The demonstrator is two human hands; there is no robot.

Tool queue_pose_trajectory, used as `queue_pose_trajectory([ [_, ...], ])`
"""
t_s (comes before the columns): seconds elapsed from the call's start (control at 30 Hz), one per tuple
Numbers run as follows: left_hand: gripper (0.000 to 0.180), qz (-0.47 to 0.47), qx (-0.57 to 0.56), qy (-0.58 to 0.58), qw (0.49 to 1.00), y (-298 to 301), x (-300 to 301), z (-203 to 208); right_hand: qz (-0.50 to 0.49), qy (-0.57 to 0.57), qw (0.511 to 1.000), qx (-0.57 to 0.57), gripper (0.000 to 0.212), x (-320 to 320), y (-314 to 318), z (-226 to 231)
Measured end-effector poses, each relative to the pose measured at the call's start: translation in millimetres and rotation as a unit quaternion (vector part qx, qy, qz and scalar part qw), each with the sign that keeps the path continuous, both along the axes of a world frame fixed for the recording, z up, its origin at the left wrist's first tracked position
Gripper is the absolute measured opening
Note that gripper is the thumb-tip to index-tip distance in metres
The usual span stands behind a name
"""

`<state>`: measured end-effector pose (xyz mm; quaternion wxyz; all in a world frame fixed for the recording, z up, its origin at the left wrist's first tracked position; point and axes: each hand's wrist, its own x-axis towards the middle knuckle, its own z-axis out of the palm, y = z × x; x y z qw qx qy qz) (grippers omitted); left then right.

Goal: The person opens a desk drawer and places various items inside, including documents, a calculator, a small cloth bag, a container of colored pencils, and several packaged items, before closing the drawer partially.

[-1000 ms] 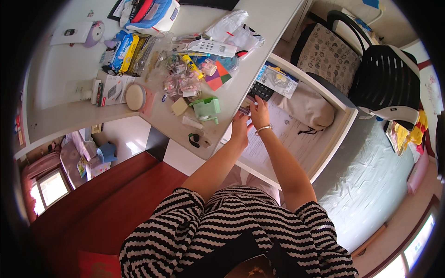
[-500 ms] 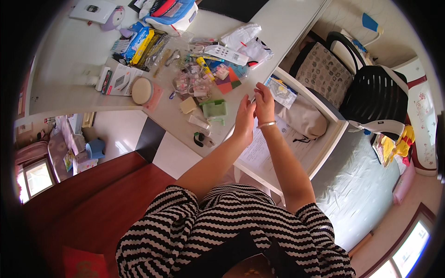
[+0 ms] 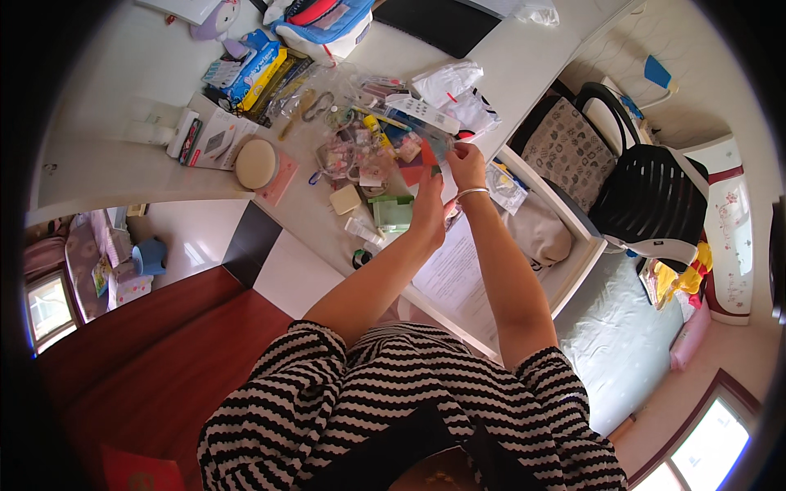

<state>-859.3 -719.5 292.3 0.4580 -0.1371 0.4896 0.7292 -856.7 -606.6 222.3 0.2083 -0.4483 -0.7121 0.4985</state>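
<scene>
My right hand, with a bracelet at its wrist, pinches the upper part of a clear plastic strip with a whitish lower part. Closed around the strip's lower part, my left hand sits just below and to the left; its fingertips are partly hidden. Both hands are above the front edge of the desk, beside an open white drawer. Inside it lie printed papers, a beige cloth pouch and a clear packet. Left of my hands stands a green plastic box near a cream square block.
Clutter covers the desk: a round cream container, a blue and yellow wipes pack, clear bags, a white bag and a blue-white case. A black chair stands beyond the drawer.
The clear plastic strip now shows raised between my hands. My right hand has turned, with its fingers bent around it. The view has shifted slightly.
</scene>
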Motion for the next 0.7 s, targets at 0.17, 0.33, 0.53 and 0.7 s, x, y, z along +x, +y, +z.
queue_pose_trajectory([
  [0.17, 0.049, -0.015, 0.012, -0.003, 1.000, 0.2, -7.8, 16.7, 0.008, 0.089, 0.990, -0.107, 0.025, 1.6, 12.6, -16.1],
  [0.33, 0.048, 0.018, -0.007, 0.032, 0.999, -9.2, -17.9, 18.3, -0.091, 0.234, 0.942, -0.223, 0.012, 15.2, -7.5, 48.3],
  [0.53, 0.050, 0.050, 0.002, 0.031, 0.998, -11.9, -18.3, 12.1, -0.093, 0.220, 0.967, -0.086, 0.010, 64.6, -4.0, 56.3],
  [0.7, 0.060, 0.027, 0.008, 0.071, 0.997, -9.8, -14.8, 16.3, -0.130, 0.217, 0.967, -0.036, 0.011, 105.4, -4.1, 48.1],
])
